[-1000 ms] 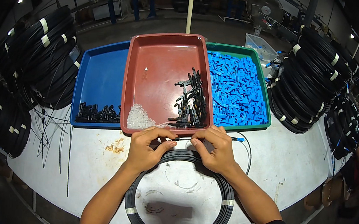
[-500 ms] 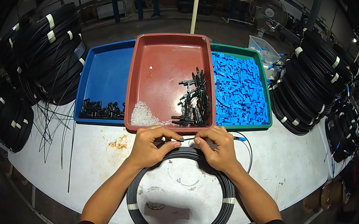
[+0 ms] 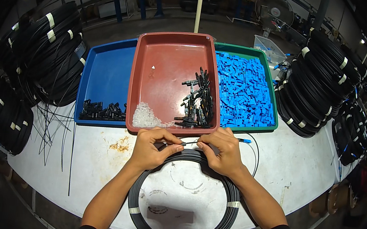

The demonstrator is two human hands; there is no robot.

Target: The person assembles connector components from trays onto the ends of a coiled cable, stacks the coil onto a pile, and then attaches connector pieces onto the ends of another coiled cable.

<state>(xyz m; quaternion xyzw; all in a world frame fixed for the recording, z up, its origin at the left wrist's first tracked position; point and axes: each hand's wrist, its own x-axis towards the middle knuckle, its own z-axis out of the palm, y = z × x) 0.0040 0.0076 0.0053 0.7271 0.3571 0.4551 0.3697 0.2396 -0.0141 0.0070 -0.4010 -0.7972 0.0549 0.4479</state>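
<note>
A short stretch of thin black cable [image 3: 191, 142] runs between my two hands, just above the far rim of a black cable coil [image 3: 137, 185] banded with pale tape. My left hand [image 3: 152, 150] pinches a small dark piece [image 3: 183, 144] on the cable between thumb and index finger; its exact shape is mostly covered. With thumb and fingertips my right hand [image 3: 223, 153] grips the cable close by. A blue connector [image 3: 245, 141] shows beyond the right knuckles, near a loop of cable curving to the right.
Past my hands, a red tray [image 3: 166, 63] holds clear plastic bits and black parts. It overlaps a blue tray [image 3: 108, 66] with black pieces and a green tray [image 3: 272, 86] full of blue pieces. Cable-coil stacks [image 3: 53, 51] [image 3: 319, 79] stand on both sides of the white table [image 3: 97, 172].
Both hands keep their pinch and stay nearly in place. A little more cable shows between the fingertips; the whole view has shifted slightly.
</note>
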